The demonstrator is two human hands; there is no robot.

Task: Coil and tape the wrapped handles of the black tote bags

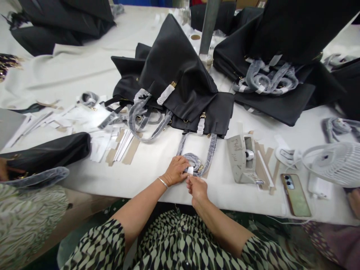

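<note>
A black leather handbag (180, 78) lies on the white table (149, 165) with its handles toward me. The handles are wrapped in clear plastic. My left hand (176, 170) is closed over the coiled, wrapped strap (194, 160) near the table's front edge. My right hand (197, 186) pinches a small piece of white tape (190, 170) against that strap. Both hands touch the strap side by side.
A grey tape dispenser (242, 159) stands right of my hands, then a phone (295, 195) and a white fan (334, 163). More black bags (281, 56) lie behind. Paper and cardboard strips (118, 144) are scattered left. Another person's patterned sleeve (25, 217) is at far left.
</note>
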